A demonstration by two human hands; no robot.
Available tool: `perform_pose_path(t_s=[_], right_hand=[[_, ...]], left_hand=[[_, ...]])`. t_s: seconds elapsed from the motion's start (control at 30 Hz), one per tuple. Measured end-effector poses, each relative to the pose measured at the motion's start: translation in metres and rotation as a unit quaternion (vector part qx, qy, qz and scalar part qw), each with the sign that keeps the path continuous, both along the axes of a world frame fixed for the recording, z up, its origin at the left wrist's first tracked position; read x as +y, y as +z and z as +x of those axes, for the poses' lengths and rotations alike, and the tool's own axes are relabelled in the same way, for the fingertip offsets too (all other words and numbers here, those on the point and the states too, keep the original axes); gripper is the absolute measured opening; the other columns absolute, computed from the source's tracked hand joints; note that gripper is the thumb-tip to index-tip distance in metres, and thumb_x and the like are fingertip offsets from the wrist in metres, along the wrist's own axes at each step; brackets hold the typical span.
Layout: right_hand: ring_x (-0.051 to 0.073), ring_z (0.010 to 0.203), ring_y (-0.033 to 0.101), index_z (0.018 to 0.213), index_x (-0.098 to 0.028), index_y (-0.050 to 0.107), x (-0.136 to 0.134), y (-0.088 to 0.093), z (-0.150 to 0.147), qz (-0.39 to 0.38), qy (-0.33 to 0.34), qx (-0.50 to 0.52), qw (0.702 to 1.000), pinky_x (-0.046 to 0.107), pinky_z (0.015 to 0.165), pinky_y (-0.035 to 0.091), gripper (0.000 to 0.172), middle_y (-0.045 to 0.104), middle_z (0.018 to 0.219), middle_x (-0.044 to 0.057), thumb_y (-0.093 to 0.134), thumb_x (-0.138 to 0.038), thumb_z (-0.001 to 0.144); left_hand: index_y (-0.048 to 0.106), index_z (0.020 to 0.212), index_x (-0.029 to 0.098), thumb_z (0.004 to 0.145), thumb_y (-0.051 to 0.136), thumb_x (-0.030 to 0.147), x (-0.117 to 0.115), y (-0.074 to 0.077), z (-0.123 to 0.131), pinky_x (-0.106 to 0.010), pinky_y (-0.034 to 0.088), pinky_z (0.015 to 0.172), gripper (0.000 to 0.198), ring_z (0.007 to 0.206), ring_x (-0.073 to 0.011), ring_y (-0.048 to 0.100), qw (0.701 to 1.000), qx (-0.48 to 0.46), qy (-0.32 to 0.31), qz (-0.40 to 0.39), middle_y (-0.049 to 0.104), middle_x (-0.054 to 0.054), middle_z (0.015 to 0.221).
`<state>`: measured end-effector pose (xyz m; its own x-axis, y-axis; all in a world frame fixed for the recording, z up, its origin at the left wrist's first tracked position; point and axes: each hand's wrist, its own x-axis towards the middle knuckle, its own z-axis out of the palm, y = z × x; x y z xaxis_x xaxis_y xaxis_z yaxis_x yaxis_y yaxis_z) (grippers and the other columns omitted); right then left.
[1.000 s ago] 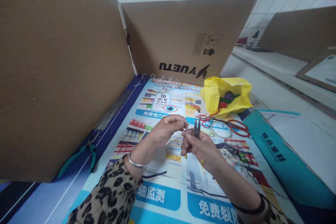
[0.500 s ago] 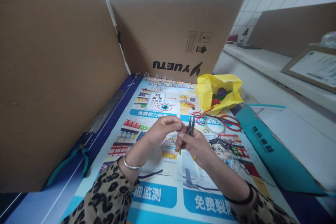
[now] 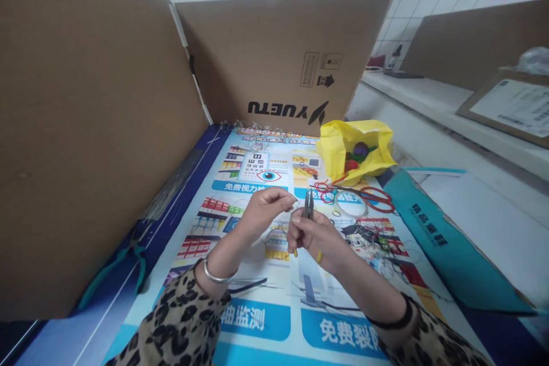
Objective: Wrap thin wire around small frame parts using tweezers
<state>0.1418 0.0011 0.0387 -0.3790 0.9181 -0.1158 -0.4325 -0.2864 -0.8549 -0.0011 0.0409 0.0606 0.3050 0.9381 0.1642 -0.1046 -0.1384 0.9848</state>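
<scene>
My right hand is wrapped around needle-nose pliers. Their dark jaws point up and away from me, and the yellow handle ends show below my fingers. Just to the left, my left hand pinches a thin wire between thumb and forefinger; most of it is too fine to follow. The two hands are close together above the printed sheet, with a small gap between the left fingertips and the plier jaws.
A yellow bag holds coloured bits. Red-handled scissors and a tape roll lie before it. Teal-handled pliers and straight wires lie left, beside a cardboard wall. A teal box stands right.
My hands have drawn slightly apart, and the plier jaws look closer together than before. The view has shifted a little.
</scene>
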Motion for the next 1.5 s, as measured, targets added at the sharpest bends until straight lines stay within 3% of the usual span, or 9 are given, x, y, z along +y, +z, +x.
perform_pose_path(t_s=[0.3, 0.5, 0.7, 0.83, 1.2, 1.37, 1.5], right_hand=[[0.014, 0.043, 0.055, 0.076, -0.018, 0.046, -0.007, -0.005, -0.006, -0.028, 0.086, -0.093, 0.992, 0.026, 0.042, 0.04, 0.031, 0.055, 0.054, -0.003, 0.046, -0.048, 0.081], [0.012, 0.042, 0.055, 0.072, -0.016, 0.047, -0.012, -0.002, -0.008, 0.023, 0.12, -0.163, 0.979, 0.023, 0.043, 0.037, 0.037, 0.056, 0.05, -0.001, 0.04, -0.05, 0.084], [0.011, 0.042, 0.055, 0.072, -0.017, 0.046, -0.012, 0.0, -0.008, 0.041, 0.114, -0.206, 0.971, 0.02, 0.043, 0.033, 0.038, 0.055, 0.049, -0.002, 0.038, -0.051, 0.084], [0.01, 0.039, 0.053, 0.072, -0.017, 0.044, -0.011, 0.001, -0.008, 0.047, 0.1, -0.226, 0.968, 0.02, 0.041, 0.031, 0.038, 0.053, 0.047, -0.005, 0.037, -0.052, 0.085], [0.008, 0.035, 0.048, 0.07, -0.018, 0.043, -0.011, -0.001, -0.008, 0.061, 0.103, -0.239, 0.964, 0.019, 0.039, 0.031, 0.039, 0.05, 0.044, -0.006, 0.034, -0.053, 0.085], [0.007, 0.033, 0.045, 0.067, -0.018, 0.043, -0.01, -0.002, -0.007, 0.061, 0.106, -0.235, 0.964, 0.019, 0.038, 0.03, 0.041, 0.047, 0.041, -0.006, 0.033, -0.053, 0.085], [0.007, 0.033, 0.045, 0.067, -0.018, 0.042, -0.009, -0.002, -0.006, 0.06, 0.107, -0.236, 0.964, 0.018, 0.037, 0.03, 0.041, 0.047, 0.041, -0.006, 0.033, -0.053, 0.085]], left_hand=[[0.059, 0.071, 0.016, 0.079, 0.052, 0.034, 0.006, 0.004, -0.011, -0.021, 0.043, 0.061, 0.021, 0.061, -0.0095, 0.054, 0.987, 0.041, 0.133, 0.083, 0.058, 0.001, 0.062], [0.055, 0.072, 0.017, 0.083, 0.047, 0.033, 0.002, 0.012, -0.013, -0.02, 0.045, 0.061, 0.021, 0.06, -0.0089, 0.057, 0.973, 0.1, 0.153, 0.143, 0.059, 0.002, 0.061], [0.056, 0.074, 0.018, 0.085, 0.046, 0.028, -0.001, 0.007, -0.012, -0.019, 0.042, 0.064, 0.017, 0.061, -0.0078, 0.057, 0.92, 0.216, 0.158, 0.286, 0.061, 0.002, 0.064], [0.057, 0.075, 0.018, 0.085, 0.046, 0.027, 0.001, 0.004, -0.012, -0.02, 0.041, 0.063, 0.017, 0.06, -0.0084, 0.055, 0.896, 0.252, 0.162, 0.328, 0.062, 0.002, 0.063], [0.058, 0.077, 0.018, 0.085, 0.045, 0.028, 0.002, 0.003, -0.011, -0.021, 0.041, 0.062, 0.018, 0.06, -0.0092, 0.055, 0.885, 0.28, 0.159, 0.336, 0.061, 0.001, 0.062], [0.059, 0.078, 0.019, 0.083, 0.046, 0.03, 0.005, 0.01, -0.016, -0.02, 0.041, 0.061, 0.018, 0.061, -0.0092, 0.055, 0.922, 0.285, 0.074, 0.252, 0.061, 0.002, 0.066], [0.059, 0.075, 0.018, 0.082, 0.047, 0.031, 0.008, 0.011, -0.02, -0.021, 0.041, 0.06, 0.019, 0.063, -0.0099, 0.053, 0.933, 0.291, 0.015, 0.209, 0.06, 0.002, 0.067]])
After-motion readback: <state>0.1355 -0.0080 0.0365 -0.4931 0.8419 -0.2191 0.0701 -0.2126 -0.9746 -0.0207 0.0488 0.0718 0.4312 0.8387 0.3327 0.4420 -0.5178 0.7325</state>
